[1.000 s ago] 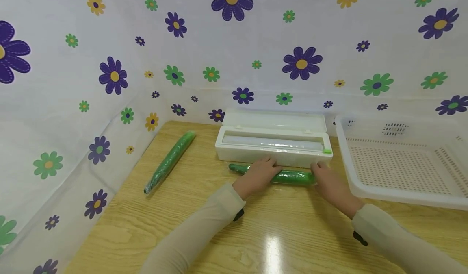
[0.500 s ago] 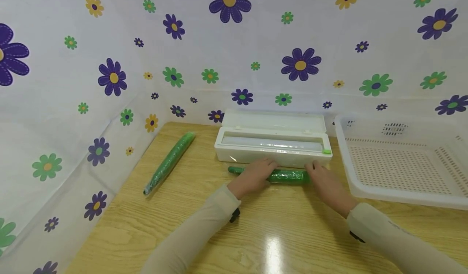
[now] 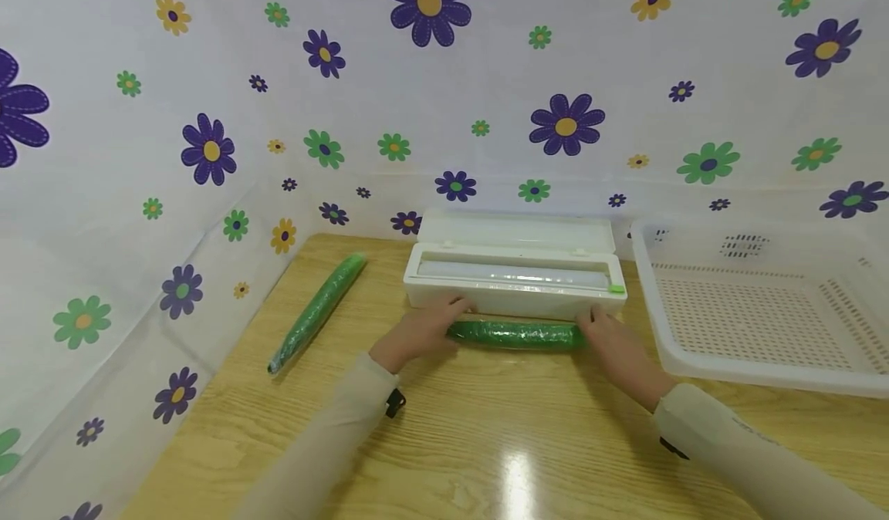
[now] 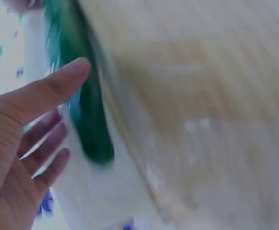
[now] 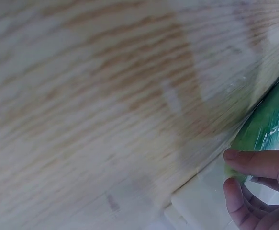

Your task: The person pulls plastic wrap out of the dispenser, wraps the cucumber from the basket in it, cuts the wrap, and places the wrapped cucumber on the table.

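A cucumber (image 3: 517, 335) in shiny clear film lies crosswise on the wooden table, just in front of a white film dispenser (image 3: 514, 298). At its left end is my left hand (image 3: 417, 331). In the left wrist view, that hand's thumb lies across the cucumber (image 4: 94, 120) and its other fingers are loosely spread beside it. My right hand (image 3: 618, 350) pinches the pale right end between thumb and finger, as the right wrist view shows for the cucumber (image 5: 261, 129). Film reaches onto the table near it.
The dispenser's lid (image 3: 517, 231) is raised, with a film roll (image 3: 514, 273) inside and a green slider (image 3: 616, 288) at its right. Another wrapped cucumber (image 3: 316, 313) lies slanted at the left. A white perforated basket (image 3: 660, 335) stands at the right.
My left hand has slid left along the cucumber from its middle to its left end, uncovering the middle. My right hand has shifted slightly left on the right end.
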`<state>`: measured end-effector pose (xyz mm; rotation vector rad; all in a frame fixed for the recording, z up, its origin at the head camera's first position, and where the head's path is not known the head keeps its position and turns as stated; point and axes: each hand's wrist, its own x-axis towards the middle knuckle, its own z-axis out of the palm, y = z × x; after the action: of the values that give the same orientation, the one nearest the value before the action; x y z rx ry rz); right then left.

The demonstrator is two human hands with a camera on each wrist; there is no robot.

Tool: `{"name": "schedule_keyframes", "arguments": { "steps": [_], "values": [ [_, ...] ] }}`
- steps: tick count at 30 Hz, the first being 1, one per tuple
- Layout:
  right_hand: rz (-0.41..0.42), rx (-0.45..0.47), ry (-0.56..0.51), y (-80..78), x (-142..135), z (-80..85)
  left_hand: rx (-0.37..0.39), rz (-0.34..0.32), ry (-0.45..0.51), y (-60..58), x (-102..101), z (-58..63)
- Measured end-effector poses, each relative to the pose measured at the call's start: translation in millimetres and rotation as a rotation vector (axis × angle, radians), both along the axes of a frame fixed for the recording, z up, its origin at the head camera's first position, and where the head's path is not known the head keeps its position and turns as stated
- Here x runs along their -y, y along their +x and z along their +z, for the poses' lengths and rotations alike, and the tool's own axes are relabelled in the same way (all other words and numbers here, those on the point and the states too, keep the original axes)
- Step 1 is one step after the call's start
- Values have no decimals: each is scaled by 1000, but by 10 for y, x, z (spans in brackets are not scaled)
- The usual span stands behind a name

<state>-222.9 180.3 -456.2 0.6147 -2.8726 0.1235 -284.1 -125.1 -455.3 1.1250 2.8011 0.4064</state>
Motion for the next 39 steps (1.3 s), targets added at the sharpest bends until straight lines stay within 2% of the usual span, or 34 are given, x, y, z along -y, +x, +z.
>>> {"name": "schedule_keyframes", "arguments": {
  "steps": [5,8,11,14,20,24,29,33,36,39],
  "values": [
    [-2,18,1,-2,26,11,14,166,-49,-81,354,80],
    [-8,28,3,-8,33,6,48,221,-56,-97,459,117],
    [-12,36,-6,-13,33,-1,23,204,-69,-113,483,132],
    [-10,29,-13,-17,34,-7,-40,194,-71,-120,473,149],
    [-6,-3,-8,-15,34,-15,-132,246,-47,-132,410,181],
    [-6,-16,-9,-11,30,-20,-173,266,-28,-126,337,147],
    [-7,-33,-1,-17,24,-27,-246,224,4,-89,244,63],
    [-14,-40,13,-22,25,-26,-318,160,-43,-92,203,-22],
    [-18,-34,15,-19,35,-23,-311,143,-57,-98,201,-62],
    [-18,-32,13,-16,40,-19,-255,161,-54,-111,204,-68]
  ]
}}
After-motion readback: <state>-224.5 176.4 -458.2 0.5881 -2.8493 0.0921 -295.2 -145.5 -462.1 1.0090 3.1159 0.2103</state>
